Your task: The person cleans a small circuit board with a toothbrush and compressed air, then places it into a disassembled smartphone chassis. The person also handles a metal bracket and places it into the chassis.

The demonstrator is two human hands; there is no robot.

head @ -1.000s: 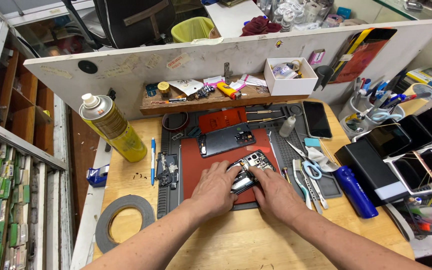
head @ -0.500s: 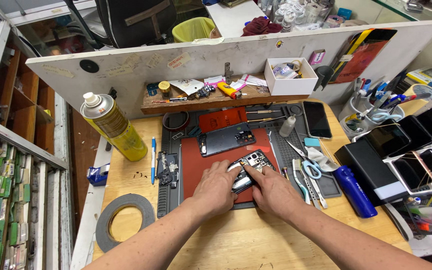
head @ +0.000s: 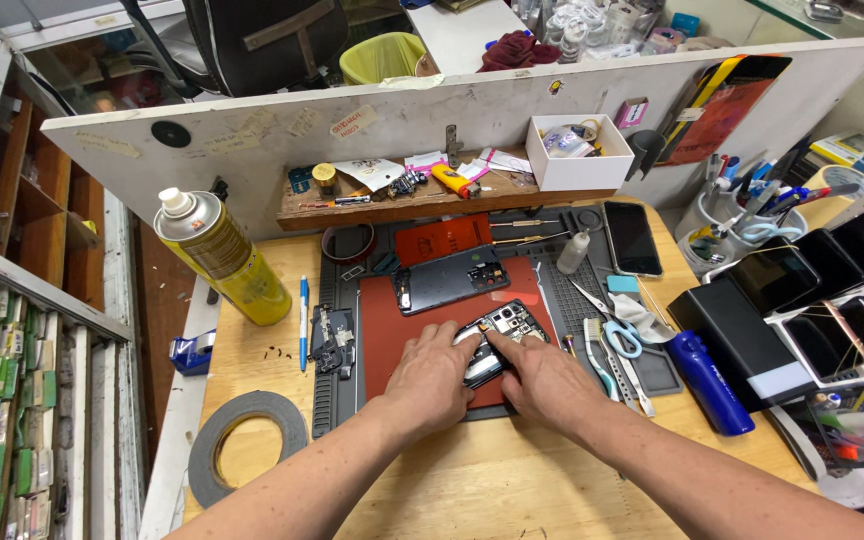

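Observation:
An opened smartphone (head: pixel 500 335) with its inner boards exposed lies tilted on a red work mat (head: pixel 392 335). My left hand (head: pixel 430 380) grips its lower left side. My right hand (head: pixel 542 378) holds its right side, with the fingertips pressing on the insides near the middle. A second dark phone back (head: pixel 449 279) lies flat on the mat just beyond the hands.
A yellow spray can (head: pixel 220 255) stands at the left, a blue pen (head: pixel 304 320) and a tape roll (head: pixel 247 440) near it. Scissors (head: pixel 607 325) and a blue bottle (head: pixel 707 380) lie right. A black phone (head: pixel 632 237), a white box (head: pixel 577 152) and a rack of phones (head: pixel 832 290) sit further off.
Both hands stay on the opened phone; the fingers shifted slightly over it. Nothing else moved.

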